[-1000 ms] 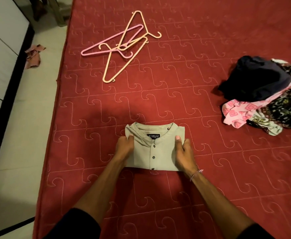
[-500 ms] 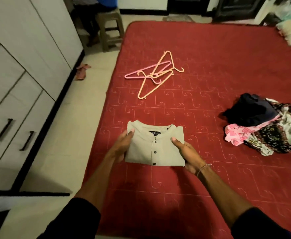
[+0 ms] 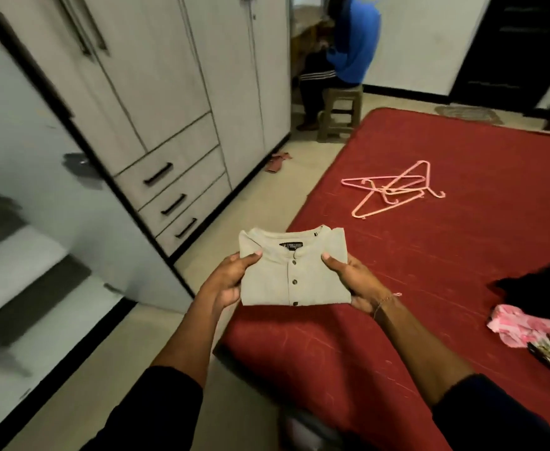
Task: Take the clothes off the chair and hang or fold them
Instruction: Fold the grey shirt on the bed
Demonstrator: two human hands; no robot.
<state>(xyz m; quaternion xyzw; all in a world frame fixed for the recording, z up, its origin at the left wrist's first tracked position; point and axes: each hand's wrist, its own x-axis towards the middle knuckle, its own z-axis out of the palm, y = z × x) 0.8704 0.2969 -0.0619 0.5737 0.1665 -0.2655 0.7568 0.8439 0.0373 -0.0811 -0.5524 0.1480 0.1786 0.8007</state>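
Folded shirts [image 3: 294,270]: one. Hangers [image 3: 394,190] on bed [image 3: 462,255]: three. Wardrobe drawers [image 3: 169,190]: three. Stools [image 3: 340,109]: one.

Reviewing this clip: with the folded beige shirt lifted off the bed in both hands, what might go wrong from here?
1. The folded beige button shirt is held only at its side edges by the left hand and right hand, so the middle may sag and the fold come undone.
2. The view is motion-blurred and turned toward the white wardrobe drawers, which all look closed; opening one would probably mean letting go with one hand.
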